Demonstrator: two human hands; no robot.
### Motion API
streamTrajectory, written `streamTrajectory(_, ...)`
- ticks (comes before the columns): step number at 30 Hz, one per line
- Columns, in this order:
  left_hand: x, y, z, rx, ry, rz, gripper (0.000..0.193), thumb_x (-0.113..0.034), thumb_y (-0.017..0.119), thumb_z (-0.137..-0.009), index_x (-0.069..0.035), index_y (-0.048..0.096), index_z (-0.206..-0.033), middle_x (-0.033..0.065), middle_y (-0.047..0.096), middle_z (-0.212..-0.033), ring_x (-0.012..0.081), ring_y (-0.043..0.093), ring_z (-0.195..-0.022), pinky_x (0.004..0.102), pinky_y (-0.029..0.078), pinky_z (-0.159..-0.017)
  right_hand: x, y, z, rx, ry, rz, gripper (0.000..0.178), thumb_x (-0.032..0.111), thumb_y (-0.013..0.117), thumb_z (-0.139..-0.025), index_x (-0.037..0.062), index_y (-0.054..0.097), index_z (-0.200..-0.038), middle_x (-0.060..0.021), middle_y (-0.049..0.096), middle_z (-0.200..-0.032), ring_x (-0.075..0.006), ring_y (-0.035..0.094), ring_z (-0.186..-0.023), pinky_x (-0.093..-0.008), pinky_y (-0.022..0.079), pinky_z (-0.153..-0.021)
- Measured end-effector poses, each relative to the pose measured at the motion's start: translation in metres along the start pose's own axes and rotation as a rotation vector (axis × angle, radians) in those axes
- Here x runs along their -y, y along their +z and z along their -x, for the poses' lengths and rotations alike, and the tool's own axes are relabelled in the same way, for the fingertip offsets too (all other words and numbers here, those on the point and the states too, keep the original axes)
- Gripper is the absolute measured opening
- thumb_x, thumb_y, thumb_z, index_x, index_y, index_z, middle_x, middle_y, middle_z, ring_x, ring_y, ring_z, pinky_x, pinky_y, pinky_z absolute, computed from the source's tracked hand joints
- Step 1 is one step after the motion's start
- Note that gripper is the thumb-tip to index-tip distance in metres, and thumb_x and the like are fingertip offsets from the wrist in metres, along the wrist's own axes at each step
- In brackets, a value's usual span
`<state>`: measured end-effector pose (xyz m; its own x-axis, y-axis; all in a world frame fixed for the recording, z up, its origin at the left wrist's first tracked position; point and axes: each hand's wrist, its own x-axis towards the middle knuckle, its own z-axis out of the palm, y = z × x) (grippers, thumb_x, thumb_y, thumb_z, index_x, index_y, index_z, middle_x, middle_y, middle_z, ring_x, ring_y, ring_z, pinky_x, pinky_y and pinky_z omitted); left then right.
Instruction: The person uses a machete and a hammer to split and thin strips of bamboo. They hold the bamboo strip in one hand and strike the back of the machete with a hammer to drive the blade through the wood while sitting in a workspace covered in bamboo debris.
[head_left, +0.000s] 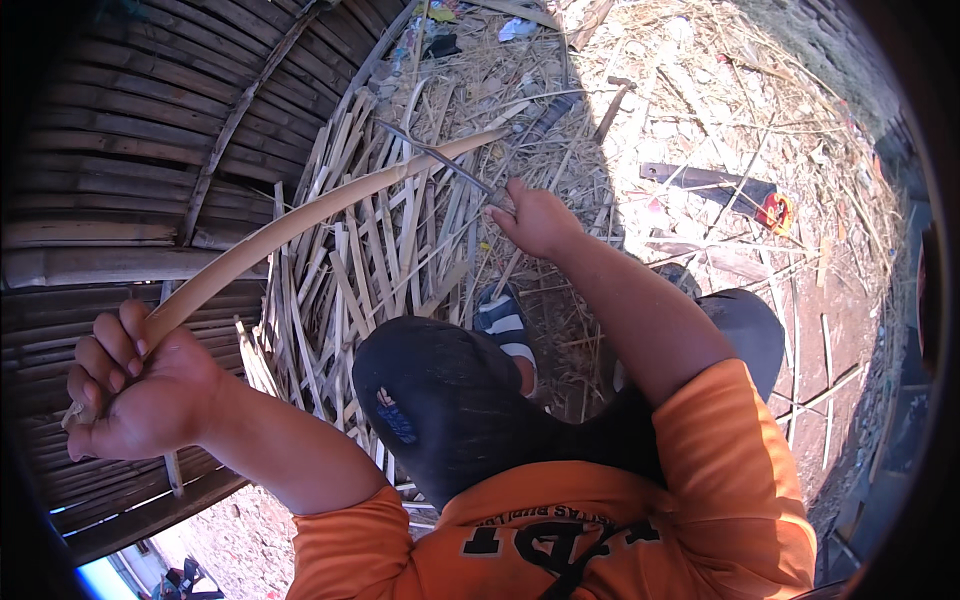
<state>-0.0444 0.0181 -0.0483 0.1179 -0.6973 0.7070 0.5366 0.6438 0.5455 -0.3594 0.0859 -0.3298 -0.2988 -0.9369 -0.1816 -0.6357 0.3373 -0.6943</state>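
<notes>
A long, pale bamboo strip [285, 228] slants up from the lower left toward the far middle, bowing slightly. My left hand [160, 385] is closed around its near end, the fingers curled over it. The fist of my right hand [543, 222] grips the handle of a knife [452, 166], whose thin blade points to the far left. In the picture this blade crosses the strip near its far end; the knife seems to touch it there, though I cannot tell how deep it sits. Most of the knife's handle is hidden by my fingers.
Many split bamboo slats [350, 250] lie heaped on the left beside a bamboo slat wall [120, 150]. At the right lies a handsaw [715, 188] with an orange handle. A wooden-handled tool [612, 112] rests among far shavings. My sandalled foot [503, 325] stands below.
</notes>
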Motion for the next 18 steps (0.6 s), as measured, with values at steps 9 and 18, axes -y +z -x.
streamTrajectory(9, 0.009, -0.013, -0.016, -0.268, 0.062, -0.161, 0.057, -0.062, 0.028, -0.101, -0.016, 0.037, -0.07, -0.0016, 0.025, -0.06, 0.0133, 0.026, -0.053, 0.0285, 0.027, -0.05, 0.013, 0.023, 0.001, 0.024, 0.092, -0.287, 0.047, 0.046, 0.058, -0.096, 0.0013, 0.057, -0.112, -0.0263, 0.068, -0.086, -0.0461, 0.067, -0.084, -0.0541, 0.051, -0.076)
streamTrajectory(18, -0.019, -0.037, -0.013, -0.19, 0.009, -0.103, 0.062, -0.068, 0.024, -0.1, -0.016, 0.038, -0.07, -0.0022, 0.025, -0.058, 0.0125, 0.026, -0.051, 0.0281, 0.029, -0.05, -0.02, 0.019, -0.009, -0.052, 0.007, 0.035, 0.043, 0.045, 0.057, -0.097, 0.0045, 0.056, -0.111, -0.024, 0.07, -0.09, -0.0425, 0.069, -0.088, -0.0545, 0.054, -0.078)
